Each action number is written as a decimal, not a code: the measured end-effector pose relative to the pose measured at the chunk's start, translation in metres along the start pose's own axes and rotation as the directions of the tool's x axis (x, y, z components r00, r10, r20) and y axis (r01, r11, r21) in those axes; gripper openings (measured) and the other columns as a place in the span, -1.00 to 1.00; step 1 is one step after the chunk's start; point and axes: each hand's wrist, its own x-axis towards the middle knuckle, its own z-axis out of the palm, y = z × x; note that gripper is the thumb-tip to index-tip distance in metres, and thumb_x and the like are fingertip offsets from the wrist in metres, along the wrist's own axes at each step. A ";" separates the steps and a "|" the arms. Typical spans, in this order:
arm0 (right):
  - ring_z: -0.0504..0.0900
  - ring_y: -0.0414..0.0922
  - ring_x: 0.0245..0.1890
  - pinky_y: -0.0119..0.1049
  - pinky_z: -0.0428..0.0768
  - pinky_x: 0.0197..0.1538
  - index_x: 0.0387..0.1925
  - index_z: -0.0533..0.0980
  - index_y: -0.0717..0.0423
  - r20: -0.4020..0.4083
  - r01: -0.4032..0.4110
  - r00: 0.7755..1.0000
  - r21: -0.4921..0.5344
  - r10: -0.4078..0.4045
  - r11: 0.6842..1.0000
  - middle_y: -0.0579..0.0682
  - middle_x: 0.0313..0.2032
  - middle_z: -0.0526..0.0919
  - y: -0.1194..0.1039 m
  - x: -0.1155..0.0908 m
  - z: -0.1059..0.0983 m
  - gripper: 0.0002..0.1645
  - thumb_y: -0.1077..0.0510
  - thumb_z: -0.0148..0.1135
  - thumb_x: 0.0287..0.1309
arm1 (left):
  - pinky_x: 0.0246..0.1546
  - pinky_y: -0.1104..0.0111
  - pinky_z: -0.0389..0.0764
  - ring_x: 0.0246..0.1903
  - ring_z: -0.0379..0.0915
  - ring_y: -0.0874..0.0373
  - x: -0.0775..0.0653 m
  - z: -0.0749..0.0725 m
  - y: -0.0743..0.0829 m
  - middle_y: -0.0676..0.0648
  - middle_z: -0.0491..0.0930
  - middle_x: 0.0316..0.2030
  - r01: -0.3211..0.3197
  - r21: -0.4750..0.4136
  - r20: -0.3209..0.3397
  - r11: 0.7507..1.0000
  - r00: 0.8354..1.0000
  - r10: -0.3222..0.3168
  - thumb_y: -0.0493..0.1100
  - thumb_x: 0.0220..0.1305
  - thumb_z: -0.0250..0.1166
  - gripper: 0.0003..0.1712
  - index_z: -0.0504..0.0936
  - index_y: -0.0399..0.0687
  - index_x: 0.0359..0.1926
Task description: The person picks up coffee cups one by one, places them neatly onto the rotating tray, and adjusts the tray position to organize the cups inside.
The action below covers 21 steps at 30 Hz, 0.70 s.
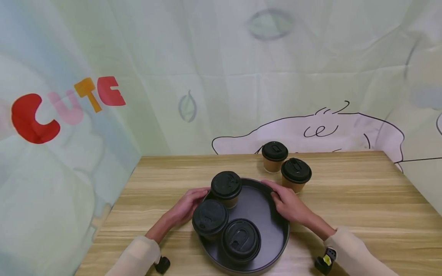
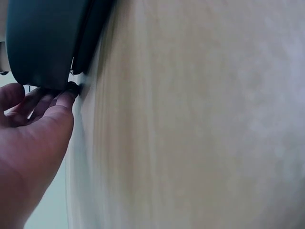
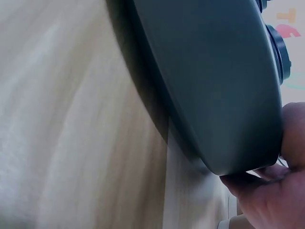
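The round dark tray (image 1: pixel 259 209), three black-lidded cups (image 1: pixel 241 239) inside, seems just off the table (image 1: pixel 362 199).

word "cute" (image 1: pixel 71 118) in coloured letters on pale backdrop (image 1: pixel 165 42)

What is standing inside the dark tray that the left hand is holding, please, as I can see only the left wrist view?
Observer: Three black-lidded cups are standing in the tray.
Operator: Thank you; is the tray held on its other side as well?
Observer: Yes, the right hand grips the edge opposite the left hand.
Operator: Could you tell me whether any cups are outside the tray?
Observer: Yes, two more cups stand on the table, beyond the right hand.
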 end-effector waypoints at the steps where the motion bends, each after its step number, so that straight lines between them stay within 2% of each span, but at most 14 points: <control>1: 0.54 0.09 0.29 0.16 0.50 0.29 0.42 0.43 0.22 -0.003 -0.009 1.000 0.005 0.009 1.000 0.19 0.32 0.55 -0.001 -0.001 0.000 -0.42 0.46 0.00 0.42 | 0.18 0.37 0.57 0.14 0.54 0.24 0.000 0.000 0.000 -0.14 0.56 0.25 0.003 0.001 -0.001 1.000 1.000 -0.003 -0.21 0.64 -0.07 -0.40 0.15 -0.58 0.49; 6: 0.58 0.04 0.20 0.14 0.53 0.26 0.41 0.43 0.26 -0.026 -0.028 0.999 0.005 0.028 1.000 0.22 0.30 0.57 -0.004 -0.008 0.000 -0.42 0.48 0.00 0.41 | 0.25 0.35 0.52 0.22 0.49 0.24 0.000 -0.001 0.000 -0.25 0.41 0.40 -0.002 0.000 0.014 1.000 1.000 0.002 -0.20 0.65 -0.09 -0.39 0.14 -0.53 0.51; 9: 0.56 0.02 0.20 0.14 0.52 0.25 0.41 0.42 0.29 -0.037 -0.034 0.999 0.014 0.035 0.999 0.22 0.30 0.56 -0.006 -0.012 0.000 -0.41 0.50 -0.01 0.39 | 0.27 0.34 0.50 0.26 0.46 0.23 0.000 -0.002 -0.001 -0.24 0.37 0.43 -0.015 -0.011 0.033 1.000 0.999 0.015 -0.21 0.65 -0.09 -0.39 0.13 -0.53 0.52; 16: 0.50 0.10 0.30 0.13 0.55 0.21 0.43 0.38 0.31 -0.056 -0.071 0.996 0.055 0.074 0.996 0.25 0.34 0.51 -0.008 -0.026 0.000 -0.40 0.48 0.02 0.40 | 0.19 0.33 0.57 0.22 0.52 0.22 0.000 -0.003 -0.001 -0.06 0.54 0.29 -0.041 -0.031 0.060 0.999 0.997 0.043 -0.20 0.66 -0.07 -0.39 0.13 -0.57 0.50; 21: 0.46 0.18 0.34 0.15 0.56 0.21 0.44 0.36 0.31 -0.073 -0.067 0.995 0.067 0.072 0.995 0.31 0.38 0.45 -0.009 -0.035 -0.001 -0.38 0.48 0.05 0.38 | 0.17 0.35 0.58 0.19 0.53 0.24 -0.002 -0.003 -0.001 -0.05 0.56 0.25 -0.055 -0.047 0.051 0.997 0.997 0.057 -0.19 0.65 -0.04 -0.38 0.15 -0.59 0.48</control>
